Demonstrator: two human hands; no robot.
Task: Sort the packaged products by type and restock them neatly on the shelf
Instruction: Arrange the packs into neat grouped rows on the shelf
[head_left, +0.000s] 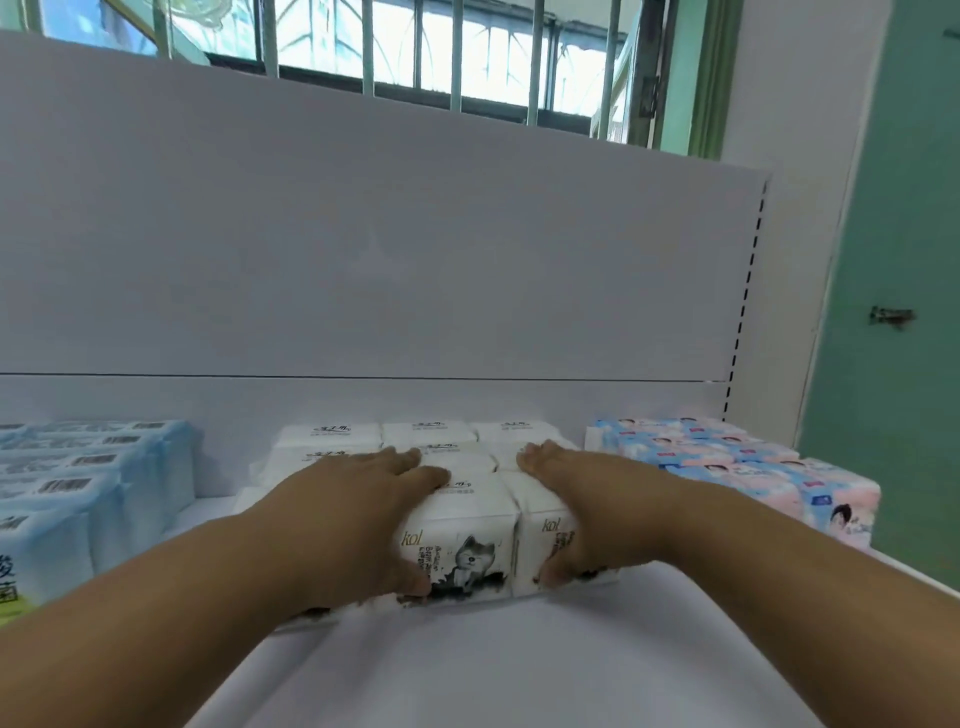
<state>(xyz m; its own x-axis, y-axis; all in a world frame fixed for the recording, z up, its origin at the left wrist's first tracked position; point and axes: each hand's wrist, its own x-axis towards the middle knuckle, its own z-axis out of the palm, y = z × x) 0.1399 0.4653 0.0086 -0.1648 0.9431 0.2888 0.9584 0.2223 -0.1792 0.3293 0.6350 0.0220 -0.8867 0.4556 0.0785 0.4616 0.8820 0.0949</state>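
White shelf board (519, 665) carries the front tissue packs (462, 540) at its middle; they are clasped between left hand (358, 514) and right hand (576, 499), fingers laid over top, thumbs hooked on the front face; long axis runs side to side.

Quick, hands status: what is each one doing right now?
Left hand: grips the left side of the white tissue packs, fingers over the top, thumb on the front.
Right hand: grips their right side likewise.
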